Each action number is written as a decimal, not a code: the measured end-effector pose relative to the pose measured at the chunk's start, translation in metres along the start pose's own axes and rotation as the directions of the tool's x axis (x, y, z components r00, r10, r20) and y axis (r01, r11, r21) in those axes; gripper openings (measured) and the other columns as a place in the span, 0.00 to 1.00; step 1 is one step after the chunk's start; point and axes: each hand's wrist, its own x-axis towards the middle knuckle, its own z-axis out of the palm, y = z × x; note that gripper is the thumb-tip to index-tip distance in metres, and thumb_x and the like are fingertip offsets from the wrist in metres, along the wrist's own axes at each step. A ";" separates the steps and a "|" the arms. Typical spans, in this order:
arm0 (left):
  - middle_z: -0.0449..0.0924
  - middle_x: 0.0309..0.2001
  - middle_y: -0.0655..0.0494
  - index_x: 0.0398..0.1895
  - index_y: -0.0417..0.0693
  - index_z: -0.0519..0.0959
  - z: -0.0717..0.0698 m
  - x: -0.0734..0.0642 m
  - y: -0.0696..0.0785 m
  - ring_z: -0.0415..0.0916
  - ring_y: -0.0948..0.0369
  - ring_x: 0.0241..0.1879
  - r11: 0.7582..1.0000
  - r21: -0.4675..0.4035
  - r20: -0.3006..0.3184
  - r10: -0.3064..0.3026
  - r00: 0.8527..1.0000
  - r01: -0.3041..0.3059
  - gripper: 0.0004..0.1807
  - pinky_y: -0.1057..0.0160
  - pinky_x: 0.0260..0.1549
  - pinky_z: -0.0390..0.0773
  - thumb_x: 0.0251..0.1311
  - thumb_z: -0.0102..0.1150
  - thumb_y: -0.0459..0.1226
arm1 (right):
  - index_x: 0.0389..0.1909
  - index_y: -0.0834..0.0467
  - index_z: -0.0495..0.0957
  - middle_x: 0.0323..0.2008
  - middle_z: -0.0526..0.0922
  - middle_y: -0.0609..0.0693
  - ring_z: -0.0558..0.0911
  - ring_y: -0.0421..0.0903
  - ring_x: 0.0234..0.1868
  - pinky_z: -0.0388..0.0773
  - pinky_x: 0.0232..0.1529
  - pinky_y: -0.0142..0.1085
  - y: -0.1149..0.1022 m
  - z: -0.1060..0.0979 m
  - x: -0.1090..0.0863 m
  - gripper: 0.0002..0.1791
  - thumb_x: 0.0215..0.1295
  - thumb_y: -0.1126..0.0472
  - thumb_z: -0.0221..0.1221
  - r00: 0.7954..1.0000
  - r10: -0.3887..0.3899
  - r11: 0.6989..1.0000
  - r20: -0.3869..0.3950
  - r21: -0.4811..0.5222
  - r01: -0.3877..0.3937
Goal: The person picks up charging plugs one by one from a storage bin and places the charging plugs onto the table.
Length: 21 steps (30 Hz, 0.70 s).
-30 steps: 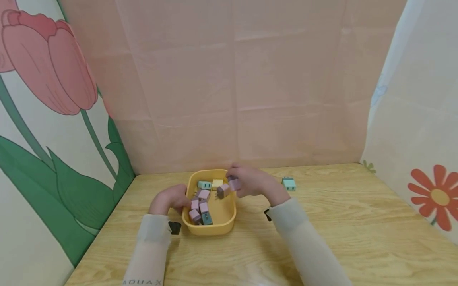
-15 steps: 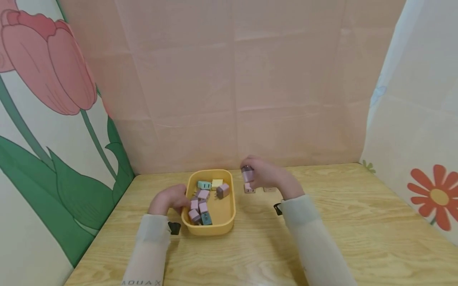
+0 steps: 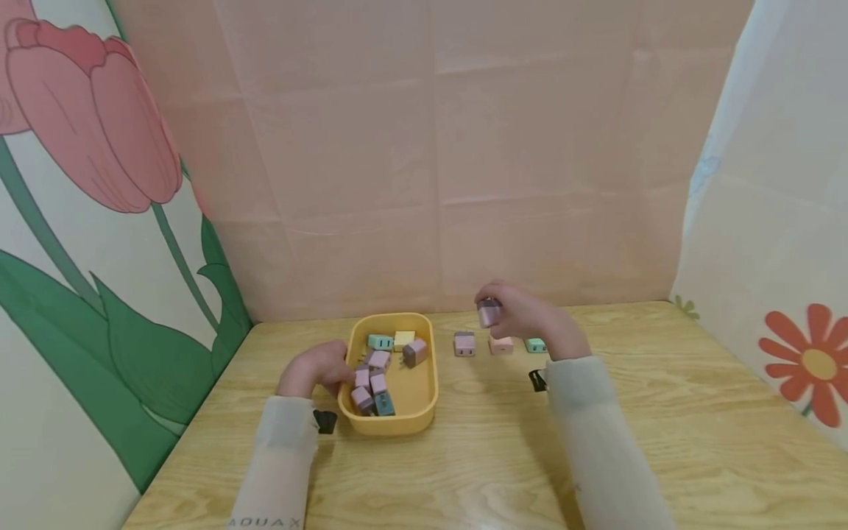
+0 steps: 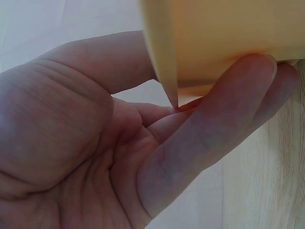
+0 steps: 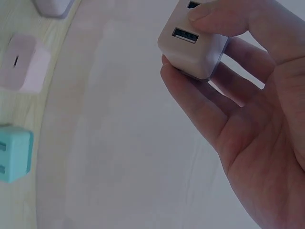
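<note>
In the head view my right hand pinches a lilac USB wall charger, raised over the back of the table. Its USB ports face the right wrist camera, between thumb and fingertips. Below stands a row: a lilac charger, a pink charger and a mint charger, the last partly behind the hand. My left hand grips the left side of a yellow plastic bin; in the left wrist view its fingers lie against the bin's outside.
Inside the bin, several lilac chargers lie heaped at the left, with a teal charger, a mint charger and a yellow charger. A pink backdrop rises behind the wooden table.
The right hand has carried the lilac charger from the bin's right rim rightward, over the row. More of the row now shows. The left hand and bin stay in place.
</note>
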 end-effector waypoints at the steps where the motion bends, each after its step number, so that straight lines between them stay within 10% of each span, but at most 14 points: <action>1: 0.87 0.43 0.45 0.55 0.36 0.80 0.000 0.000 0.000 0.87 0.54 0.38 1.000 -0.005 0.001 0.000 1.000 0.000 0.18 0.55 0.43 0.90 0.63 0.67 0.32 | 0.66 0.64 0.78 0.63 0.81 0.63 0.82 0.59 0.56 0.86 0.55 0.53 0.004 -0.001 -0.001 0.33 0.57 0.72 0.72 1.000 0.001 1.000 -0.001 0.003 -0.001; 21: 0.87 0.44 0.44 0.56 0.36 0.79 -0.002 -0.004 -0.003 0.88 0.53 0.38 0.999 -0.034 -0.004 -0.018 1.000 0.017 0.20 0.55 0.45 0.90 0.62 0.67 0.31 | 0.63 0.71 0.78 0.60 0.81 0.72 0.82 0.63 0.52 0.85 0.48 0.53 0.073 -0.015 -0.019 0.34 0.52 0.73 0.74 0.998 0.051 0.998 -0.045 -0.023 -0.052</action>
